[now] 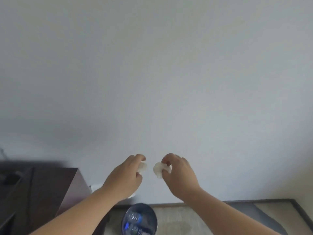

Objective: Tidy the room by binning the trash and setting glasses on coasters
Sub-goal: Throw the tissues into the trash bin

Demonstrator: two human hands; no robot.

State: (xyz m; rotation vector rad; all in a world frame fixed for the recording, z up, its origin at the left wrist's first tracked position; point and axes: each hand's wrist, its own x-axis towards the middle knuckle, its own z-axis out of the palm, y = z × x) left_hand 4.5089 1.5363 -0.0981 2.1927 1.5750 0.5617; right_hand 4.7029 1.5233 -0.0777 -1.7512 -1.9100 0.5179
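Note:
Both my hands are raised in front of a plain wall, side by side with a small gap between them. My left hand [126,175] pinches a small crumpled white paper ball [142,167] at its fingertips. My right hand [179,173] pinches a second crumpled white paper ball [158,169]. Below them on the floor stands a round bin [139,219] with a dark liner, holding clear plastic bottles with blue caps and labels. The bin sits lower in the view than both hands, closer to under the left one. No glasses or coasters are in view.
A dark brown cabinet [50,192] stands at the left against the white wall [152,82], next to the bin. The floor [211,221] is light, with a dark border strip along the wall. A white fixture on the wall is partly hidden behind my left wrist.

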